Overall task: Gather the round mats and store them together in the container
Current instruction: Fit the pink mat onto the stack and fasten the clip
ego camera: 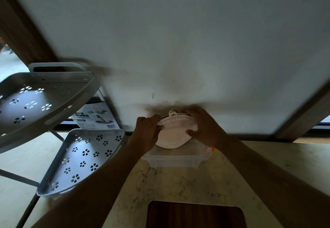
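Observation:
A stack of pale pink round mats (172, 136), with raised lettering near the top edge and a white hanging tab, is held tilted just above a clear plastic container (174, 160) standing on the marble counter against the wall. My left hand (147, 129) grips the stack's left edge and my right hand (202, 127) grips its right edge. The lower rim of the mats dips toward the container's opening. How many mats are in the stack cannot be told.
A grey two-tier corner rack (80, 158) with flower cut-outs stands to the left, its upper shelf (41, 100) overhanging. A printed box (97, 117) leans behind it. A dark wooden board (195, 215) lies on the marble counter (178, 184) near me. An orange piece (213, 149) shows beside the container.

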